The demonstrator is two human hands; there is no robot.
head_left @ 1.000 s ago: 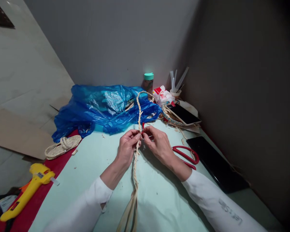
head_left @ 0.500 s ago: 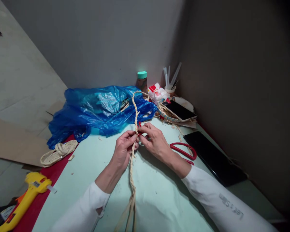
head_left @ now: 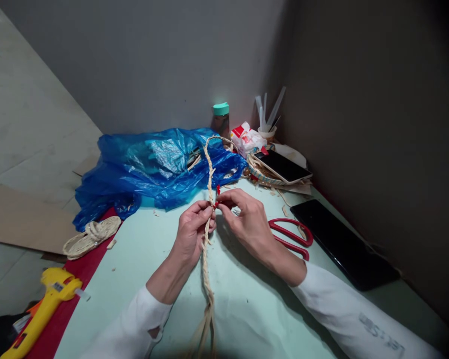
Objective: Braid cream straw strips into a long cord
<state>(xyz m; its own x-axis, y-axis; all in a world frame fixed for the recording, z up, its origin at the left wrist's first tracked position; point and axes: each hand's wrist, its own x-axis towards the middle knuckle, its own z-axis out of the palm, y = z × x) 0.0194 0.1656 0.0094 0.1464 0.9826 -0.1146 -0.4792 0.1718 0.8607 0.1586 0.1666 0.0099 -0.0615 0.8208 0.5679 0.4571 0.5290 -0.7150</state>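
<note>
A pale braided straw cord (head_left: 205, 269) runs up the middle of the table, its lower end loosening into separate strands and its upper end curving over toward the blue bag. My left hand (head_left: 194, 224) pinches the braid between thumb and fingers about midway along. Close against the same spot, my right hand (head_left: 243, 212) has thumb and forefinger closed on a small red item (head_left: 218, 190). Its exact kind is hidden by the fingers. Red-handled scissors (head_left: 292, 233) lie beside my right wrist, their blades mostly covered by the hand.
A crumpled blue plastic bag (head_left: 134, 164) fills the back. At left are a small woven slipper (head_left: 93, 237) and a yellow glue gun (head_left: 47, 304). A phone (head_left: 284, 166), a black tablet-like slab (head_left: 340, 244), a green-lidded jar (head_left: 220, 117) and a cup of glue sticks (head_left: 266, 134) stand or lie right and back.
My right hand has shifted slightly right, drawing a little away from the braid with the red item. My left hand stays on the braid. The view has moved slightly.
</note>
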